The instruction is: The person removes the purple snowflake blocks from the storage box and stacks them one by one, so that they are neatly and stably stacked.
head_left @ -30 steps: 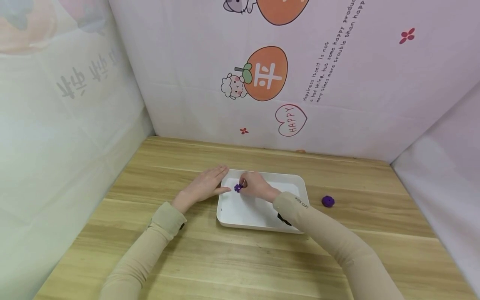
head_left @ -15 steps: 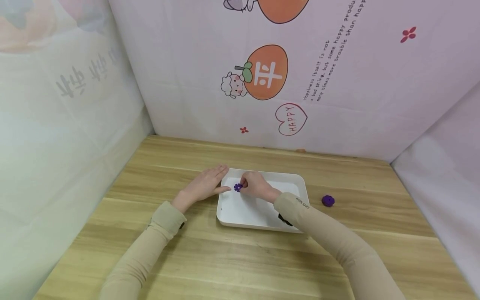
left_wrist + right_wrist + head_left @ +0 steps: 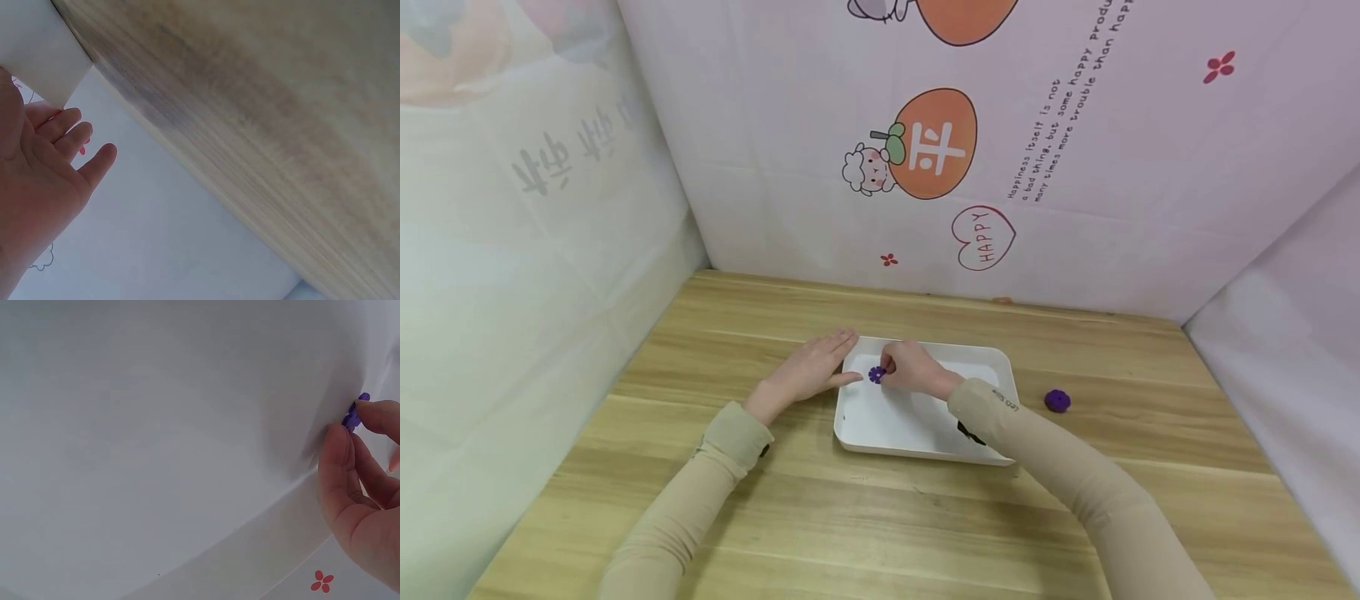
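Note:
A white tray [image 3: 925, 429] stands on the wooden table. Over its left half my right hand [image 3: 917, 369] pinches a small purple snowflake disc [image 3: 876, 375], flower-shaped with a notched edge. From the right wrist view the disc [image 3: 353, 415] shows nearly edge-on between thumb and fingertips, close to the tray's inner surface; the fingers hide part of it. My left hand [image 3: 808, 367] rests at the tray's left end, fingers extended along the rim and thumb reaching over the inside. In the left wrist view that hand [image 3: 50, 162] touches the tray's outer wall [image 3: 47, 56].
A thicker purple flower-shaped piece [image 3: 1057, 401] lies on the table [image 3: 880, 525] to the right of the tray. White printed cloth [image 3: 790, 167] closes off the back and both sides of the table.

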`<action>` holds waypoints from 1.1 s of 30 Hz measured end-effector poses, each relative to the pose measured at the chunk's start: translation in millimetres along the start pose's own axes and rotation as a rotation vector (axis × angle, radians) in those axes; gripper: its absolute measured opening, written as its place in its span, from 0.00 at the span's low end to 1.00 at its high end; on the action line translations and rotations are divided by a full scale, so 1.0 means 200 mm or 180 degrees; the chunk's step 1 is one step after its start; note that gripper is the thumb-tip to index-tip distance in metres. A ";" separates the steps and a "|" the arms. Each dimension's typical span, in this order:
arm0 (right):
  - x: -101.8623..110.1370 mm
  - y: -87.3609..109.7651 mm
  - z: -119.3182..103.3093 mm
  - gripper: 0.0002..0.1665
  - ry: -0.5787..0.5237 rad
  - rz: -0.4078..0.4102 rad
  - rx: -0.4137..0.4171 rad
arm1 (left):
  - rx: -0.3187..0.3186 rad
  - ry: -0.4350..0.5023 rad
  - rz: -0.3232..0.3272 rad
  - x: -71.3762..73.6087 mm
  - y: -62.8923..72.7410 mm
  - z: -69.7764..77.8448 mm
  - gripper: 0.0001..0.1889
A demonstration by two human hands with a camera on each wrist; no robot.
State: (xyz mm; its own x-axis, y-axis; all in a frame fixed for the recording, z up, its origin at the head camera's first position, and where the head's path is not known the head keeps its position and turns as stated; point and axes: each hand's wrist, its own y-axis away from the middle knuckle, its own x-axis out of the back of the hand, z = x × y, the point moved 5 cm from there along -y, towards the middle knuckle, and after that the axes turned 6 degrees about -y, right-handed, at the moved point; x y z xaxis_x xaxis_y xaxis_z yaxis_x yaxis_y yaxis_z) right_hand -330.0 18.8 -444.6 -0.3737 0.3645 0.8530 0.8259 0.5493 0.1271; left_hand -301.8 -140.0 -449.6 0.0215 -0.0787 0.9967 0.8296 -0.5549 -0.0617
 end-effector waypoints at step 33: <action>0.08 0.09 0.07 0.09 -0.0185 -0.0028 0.0041 | -0.0053 -0.0017 0.0154 0.03 0.02 0.03 0.41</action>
State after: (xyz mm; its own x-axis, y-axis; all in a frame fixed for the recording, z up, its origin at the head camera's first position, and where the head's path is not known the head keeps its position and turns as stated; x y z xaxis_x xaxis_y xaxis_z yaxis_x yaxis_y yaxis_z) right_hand -327.6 44.9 -435.2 -0.4050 0.4024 0.8210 0.8171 0.5622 0.1275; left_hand -295.9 -137.5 -442.6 0.0644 -0.1013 0.9928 0.8181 -0.5643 -0.1107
